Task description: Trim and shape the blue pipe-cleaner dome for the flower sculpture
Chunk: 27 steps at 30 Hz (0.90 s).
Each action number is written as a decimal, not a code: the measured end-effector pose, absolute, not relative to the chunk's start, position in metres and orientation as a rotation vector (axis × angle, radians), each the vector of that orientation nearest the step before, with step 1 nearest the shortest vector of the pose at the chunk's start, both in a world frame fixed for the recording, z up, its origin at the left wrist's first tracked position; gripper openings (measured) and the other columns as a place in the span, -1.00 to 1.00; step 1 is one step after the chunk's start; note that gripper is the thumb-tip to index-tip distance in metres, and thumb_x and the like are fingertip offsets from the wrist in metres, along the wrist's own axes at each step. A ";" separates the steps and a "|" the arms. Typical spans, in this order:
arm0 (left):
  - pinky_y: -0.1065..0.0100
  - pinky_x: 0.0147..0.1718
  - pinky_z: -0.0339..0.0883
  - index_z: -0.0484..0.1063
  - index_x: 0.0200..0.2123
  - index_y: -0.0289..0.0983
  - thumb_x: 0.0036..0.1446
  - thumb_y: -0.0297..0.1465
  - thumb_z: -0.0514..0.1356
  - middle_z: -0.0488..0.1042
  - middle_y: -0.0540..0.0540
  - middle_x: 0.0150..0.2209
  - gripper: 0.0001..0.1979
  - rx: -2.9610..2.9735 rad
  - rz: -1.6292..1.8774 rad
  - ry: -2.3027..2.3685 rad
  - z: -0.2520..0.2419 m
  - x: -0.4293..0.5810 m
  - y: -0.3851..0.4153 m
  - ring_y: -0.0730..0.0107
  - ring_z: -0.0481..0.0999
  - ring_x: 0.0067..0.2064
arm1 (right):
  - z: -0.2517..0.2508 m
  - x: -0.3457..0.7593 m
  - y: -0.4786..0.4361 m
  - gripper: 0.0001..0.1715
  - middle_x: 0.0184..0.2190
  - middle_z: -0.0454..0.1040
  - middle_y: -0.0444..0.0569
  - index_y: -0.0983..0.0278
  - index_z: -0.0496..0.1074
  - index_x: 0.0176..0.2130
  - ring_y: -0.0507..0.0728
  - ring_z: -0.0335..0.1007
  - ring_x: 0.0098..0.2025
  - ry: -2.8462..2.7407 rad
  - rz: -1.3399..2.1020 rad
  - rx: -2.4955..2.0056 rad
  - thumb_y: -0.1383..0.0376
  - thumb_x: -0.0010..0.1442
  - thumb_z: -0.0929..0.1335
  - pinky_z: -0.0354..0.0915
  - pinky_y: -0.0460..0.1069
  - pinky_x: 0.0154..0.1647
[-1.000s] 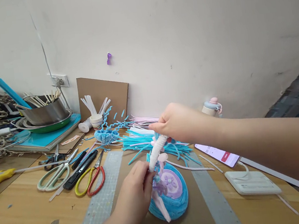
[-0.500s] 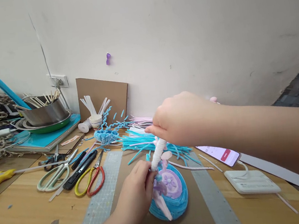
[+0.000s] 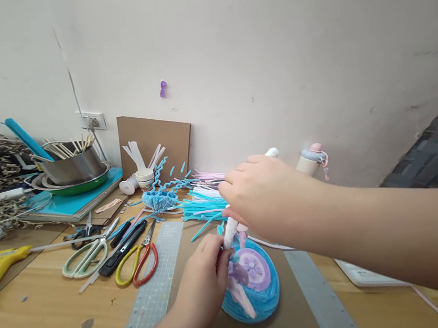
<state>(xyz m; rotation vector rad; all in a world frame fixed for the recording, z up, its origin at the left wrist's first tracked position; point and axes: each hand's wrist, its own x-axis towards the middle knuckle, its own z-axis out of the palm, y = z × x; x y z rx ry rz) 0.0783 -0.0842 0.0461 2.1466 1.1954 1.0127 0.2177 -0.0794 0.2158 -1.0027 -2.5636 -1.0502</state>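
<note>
A white fuzzy rod [image 3: 231,232] stands at a slant between both hands, its upper end showing beyond the right knuckles. My left hand [image 3: 202,272] pinches it low down between thumb and fingers. Higher up, my right hand [image 3: 260,188] is wrapped round the same rod. Just below and to the right of the left fingers is a round blue fuzzy base [image 3: 266,304], bearing a lilac disc [image 3: 263,278] with a flower pattern. A pale pink pointed piece [image 3: 241,297] lies across the base's front. The left fingers hide how the rod's lower end meets it.
Yellow-and-red scissors [image 3: 145,261], a black cutter [image 3: 123,247], green-handled scissors [image 3: 85,263] and a yellow glue gun [image 3: 0,268] lie left. Behind are turquoise pipe cleaners [image 3: 202,206], a paper cup [image 3: 144,178] and cardboard [image 3: 156,140]. A bottle [image 3: 310,161] stands back right.
My right hand has come down along the rod, and the rod's top end now shows above it. The view has shifted slightly; the bottle shows, while my right forearm covers the phone.
</note>
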 end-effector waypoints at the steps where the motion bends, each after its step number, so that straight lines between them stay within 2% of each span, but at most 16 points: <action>1: 0.35 -0.34 0.23 0.33 -0.32 -0.22 0.24 -0.42 -0.01 0.39 -0.04 -0.36 -0.86 2.135 1.011 1.193 0.047 0.078 -0.084 0.33 0.38 -0.31 | 0.224 0.219 -0.080 -0.77 -0.61 0.36 -0.12 0.24 0.33 -0.55 0.04 0.16 -0.60 -2.711 -1.047 -1.004 0.33 -0.07 0.47 -0.05 0.00 -0.53; 3: 0.34 -0.32 0.24 0.34 -0.29 -0.22 0.24 -0.42 -0.01 0.40 -0.05 -0.33 -0.85 2.115 1.014 1.180 0.047 0.078 -0.084 0.32 0.39 -0.29 | 0.238 0.223 -0.079 -0.82 -0.49 0.39 -0.10 0.25 0.34 -0.47 0.06 0.23 -0.48 -2.955 -1.029 -0.901 0.42 -0.03 0.43 0.00 -0.01 -0.44; 7: 0.32 -0.30 0.25 0.36 -0.26 -0.22 0.25 -0.40 -0.01 0.41 -0.06 -0.31 -0.84 2.100 1.013 1.177 0.046 0.078 -0.082 0.31 0.39 -0.27 | 0.251 0.234 -0.074 -0.78 -0.42 0.34 -0.12 0.24 0.32 -0.43 0.06 0.18 -0.41 -3.113 -0.981 -0.693 0.54 -0.03 0.37 0.01 -0.02 -0.38; 12: 0.32 -0.30 0.26 0.36 -0.26 -0.23 0.25 -0.40 -0.02 0.41 -0.06 -0.32 -0.84 2.119 1.044 1.159 0.043 0.078 -0.080 0.31 0.40 -0.28 | 0.241 0.240 -0.069 -0.83 -0.41 0.30 -0.09 0.25 0.29 -0.39 0.08 0.11 -0.39 -3.011 -1.232 -0.491 0.52 0.12 0.28 -0.07 0.00 -0.42; 17: 0.34 -0.33 0.25 0.36 -0.27 -0.22 0.24 -0.41 -0.01 0.42 -0.06 -0.33 -0.84 2.144 1.053 1.163 0.043 0.078 -0.082 0.31 0.39 -0.30 | 0.235 0.243 -0.065 -0.74 -0.46 0.25 -0.13 0.26 0.26 -0.42 0.05 0.04 -0.42 -2.889 -1.394 -0.204 0.53 0.24 0.19 -0.10 0.00 -0.43; 22: 0.33 -0.35 0.23 0.36 -0.27 -0.22 0.25 -0.41 -0.02 0.40 -0.06 -0.34 -0.83 2.127 1.010 1.198 0.047 0.077 -0.084 0.31 0.38 -0.31 | 0.227 0.247 -0.064 -0.75 -0.43 0.29 -0.15 0.24 0.29 -0.39 0.05 0.08 -0.39 -2.774 -1.444 -0.177 0.48 0.28 0.18 -0.02 0.00 -0.40; 27: 0.32 -0.34 0.22 0.35 -0.26 -0.23 0.24 -0.41 -0.02 0.39 -0.05 -0.34 -0.84 2.124 1.001 1.184 0.047 0.077 -0.084 0.31 0.37 -0.31 | 0.215 0.253 -0.064 -0.78 -0.32 0.39 -0.13 0.23 0.35 -0.34 0.07 0.20 -0.29 -2.676 -1.486 -0.243 0.42 0.30 0.20 0.12 0.03 -0.26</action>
